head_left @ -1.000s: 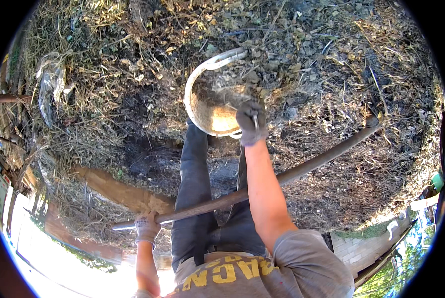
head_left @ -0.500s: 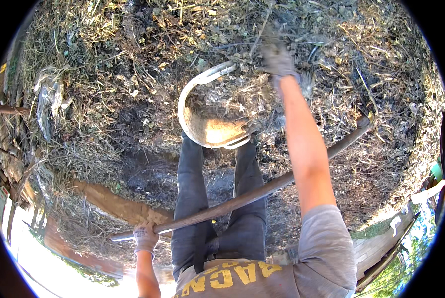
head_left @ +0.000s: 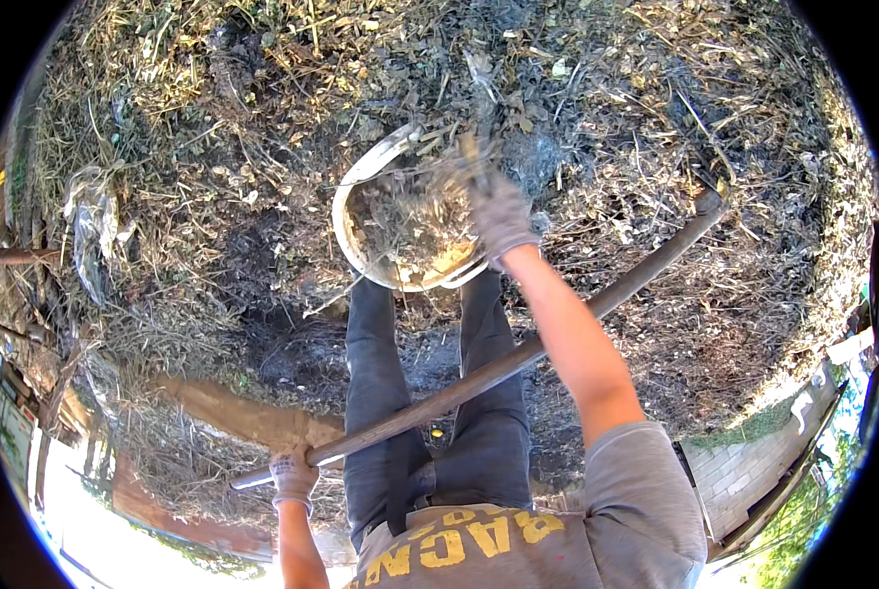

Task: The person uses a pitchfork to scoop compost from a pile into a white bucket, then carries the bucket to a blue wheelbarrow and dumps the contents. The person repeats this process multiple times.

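Observation:
My left hand (head_left: pixel 294 476), in a pale work glove, is closed round the lower end of a long wooden pole (head_left: pixel 459 394). The pole slants across in front of my legs, and its far end lies among the litter at the right. In front of my knees stands a round, white-rimmed container (head_left: pixel 344 234) with dry leaves and stalks (head_left: pixel 410 211) in it. My gloved right hand (head_left: pixel 501 216) is over its right edge. Motion smears those fingers, and dry bits blur around them, so its grip cannot be made out.
Dry stalks and leaf litter (head_left: pixel 636 196) cover the ground. A crumpled clear plastic sheet (head_left: pixel 91 231) lies at the left. A brown strip of soil or board (head_left: pixel 248 410) lies beyond my left hand. A paved strip (head_left: pixel 744 466) shows at the lower right.
My right hand has come back from the litter beyond the container to its right edge. More grey, dry plant litter shows inside the container. My left hand keeps its hold on the pole.

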Demonstrator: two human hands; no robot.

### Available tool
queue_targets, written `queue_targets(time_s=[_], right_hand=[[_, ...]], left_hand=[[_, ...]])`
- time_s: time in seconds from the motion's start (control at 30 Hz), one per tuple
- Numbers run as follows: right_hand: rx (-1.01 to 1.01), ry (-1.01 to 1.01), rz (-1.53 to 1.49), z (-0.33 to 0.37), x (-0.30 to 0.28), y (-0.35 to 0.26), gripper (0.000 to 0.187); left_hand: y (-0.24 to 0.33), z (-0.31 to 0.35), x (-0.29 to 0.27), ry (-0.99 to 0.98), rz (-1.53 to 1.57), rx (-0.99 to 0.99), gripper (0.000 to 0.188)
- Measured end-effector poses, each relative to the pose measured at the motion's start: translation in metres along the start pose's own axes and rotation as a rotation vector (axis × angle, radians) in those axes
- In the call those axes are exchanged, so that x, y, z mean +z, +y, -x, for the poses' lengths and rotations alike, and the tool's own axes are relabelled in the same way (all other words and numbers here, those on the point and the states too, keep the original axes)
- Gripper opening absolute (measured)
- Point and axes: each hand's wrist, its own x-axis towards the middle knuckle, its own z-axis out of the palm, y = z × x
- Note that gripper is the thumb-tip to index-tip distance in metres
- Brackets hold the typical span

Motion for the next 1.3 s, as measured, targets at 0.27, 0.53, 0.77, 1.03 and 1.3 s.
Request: queue_targets(time_s=[0.27, 0.53, 0.77, 1.03, 1.3], right_hand=[[-0.446, -0.385, 0.947, -0.022, 0.026, 0.013, 0.043], [-0.301, -0.663, 1.154, -0.035, 0.186, 0.055, 0.071], [-0.436, -0.671, 0.969, -0.005, 0.078, 0.007, 0.04], [-0.607, -0.491, 1.387, 0.017, 0.034, -0.035, 0.042], [-0.366, 0.267, 0.327, -0.113, 0.007, -0.001, 0.034]], left_hand=[[-0.003, -0.014, -0.011, -0.013, -0.005, -0.028, 0.024], [0.008, -0.02, -0.018, 0.04, 0.016, 0.042, 0.027], [-0.007, -0.014, 0.008, 0.035, 0.044, -0.007, 0.026], [-0.002, -0.009, -0.002, 0.023, 0.032, 0.001, 0.023], [-0.01, -0.032, -0.006, 0.058, 0.042, 0.029, 0.023]])
